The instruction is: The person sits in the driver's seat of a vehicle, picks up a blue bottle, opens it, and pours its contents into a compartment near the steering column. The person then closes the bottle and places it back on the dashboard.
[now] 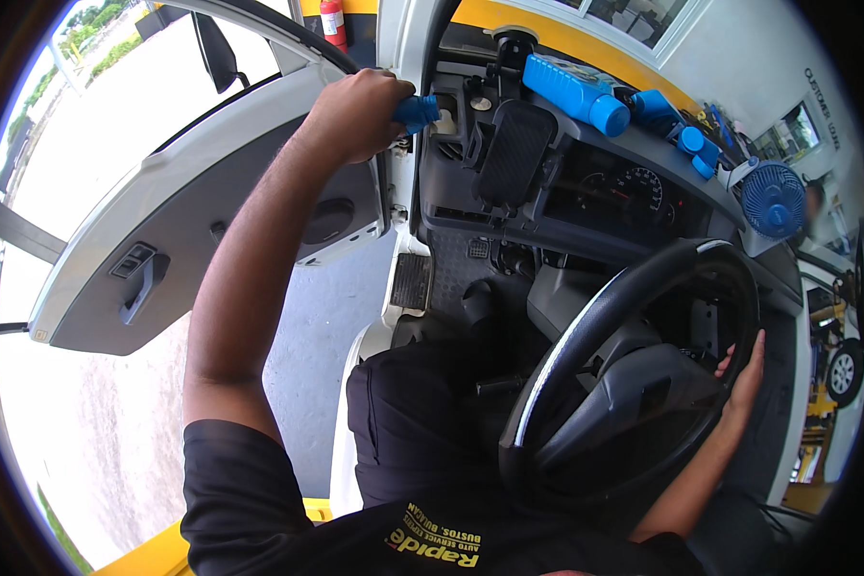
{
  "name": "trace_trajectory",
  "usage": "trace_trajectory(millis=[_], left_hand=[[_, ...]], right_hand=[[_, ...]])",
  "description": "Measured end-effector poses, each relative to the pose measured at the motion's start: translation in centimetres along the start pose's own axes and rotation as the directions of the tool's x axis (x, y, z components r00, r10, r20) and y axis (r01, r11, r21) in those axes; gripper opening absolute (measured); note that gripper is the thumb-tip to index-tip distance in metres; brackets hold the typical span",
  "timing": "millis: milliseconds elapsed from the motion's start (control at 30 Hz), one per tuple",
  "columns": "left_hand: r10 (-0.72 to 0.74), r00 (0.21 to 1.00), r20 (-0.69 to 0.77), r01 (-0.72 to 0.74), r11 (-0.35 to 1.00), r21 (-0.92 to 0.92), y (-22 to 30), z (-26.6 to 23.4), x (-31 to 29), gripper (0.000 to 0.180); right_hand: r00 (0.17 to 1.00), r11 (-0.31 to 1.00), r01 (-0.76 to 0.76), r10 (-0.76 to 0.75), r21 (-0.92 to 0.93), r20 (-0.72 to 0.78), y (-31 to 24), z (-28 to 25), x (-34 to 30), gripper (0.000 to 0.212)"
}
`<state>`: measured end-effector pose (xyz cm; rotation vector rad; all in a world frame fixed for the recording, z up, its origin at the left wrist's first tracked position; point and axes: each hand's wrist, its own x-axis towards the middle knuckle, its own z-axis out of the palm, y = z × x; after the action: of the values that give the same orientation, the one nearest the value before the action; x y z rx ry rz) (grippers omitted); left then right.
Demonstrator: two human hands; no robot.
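My left arm reaches forward to the door pillar. There my left hand [360, 113] is wrapped round a blue plastic piece [418, 113], whose end sticks out to the right of my fist. Its other end is hidden in my grip, so I cannot tell its exact kind. On the right side of the black steering wheel [555, 370], my right hand [742, 376] grips the rim, fingertips showing inside it. A phone holder [516, 154] stands on the dashboard between my left hand and the instrument cluster [629, 192].
The driver's door [182, 221] stands wide open at left, with grey floor beyond the sill. A blue bottle [576, 91] lies on the dashboard, with more blue containers [698, 149] and a small blue fan [774, 199] farther right. Pedals [478, 248] show below. A fire extinguisher [333, 21] stands outside.
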<state>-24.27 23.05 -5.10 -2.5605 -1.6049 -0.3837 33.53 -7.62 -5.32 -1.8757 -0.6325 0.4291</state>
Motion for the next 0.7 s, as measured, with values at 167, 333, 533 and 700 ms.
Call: trace_trajectory(millis=[167,333,533,700], left_hand=[[-0.009,1.0,0.013,0.009,1.0,-0.002,-0.06,-0.1,0.21,0.047],[-0.005,0.999,0.038,0.004,1.0,0.02,-0.19,-0.15,0.48,0.042],[-0.014,0.998,0.062,0.01,0.998,0.068,0.0,-0.15,0.78,0.037],[-0.008,0.998,0.06,0.004,0.997,0.076,0.14,-0.22,0.78,0.038]], right_hand=[[1.0,1.0,0.018,-0.018,-0.007,0.007,-0.02,-0.03,0.0,0.064],[0.999,1.0,0.025,-0.025,-0.014,-0.034,0.12,0.12,0.09,0.064],[0.999,1.0,0.028,-0.028,-0.006,-0.015,0.16,0.08,0.09,0.064],[0.999,0.999,0.037,-0.037,-0.005,-0.013,0.25,0.09,0.15,0.065]])
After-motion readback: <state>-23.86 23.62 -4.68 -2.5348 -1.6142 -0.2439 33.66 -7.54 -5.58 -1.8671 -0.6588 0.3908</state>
